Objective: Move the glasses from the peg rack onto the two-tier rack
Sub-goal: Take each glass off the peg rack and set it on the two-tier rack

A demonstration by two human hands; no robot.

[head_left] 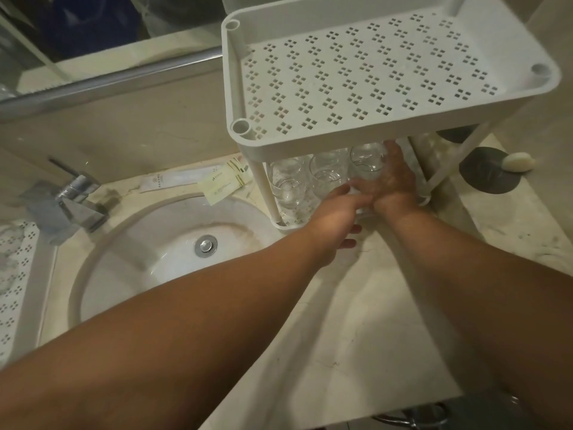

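A marble counter [356, 321] is seen carrying a white two-tier rack [356, 138] beside a sink [148, 252]. Clear glasses [288, 184] are stood upright on the rack's lower tier, under the perforated upper tray. Both arms are stretched under that tray: the right hand [392, 178] is wrapped round a glass [367, 159], while the left hand [336, 217] is held just beside it, its grasp hidden.

left arm outstretched, hand [336, 218] fingers reaching forward | right arm outstretched, hand [391, 178] fingers extended
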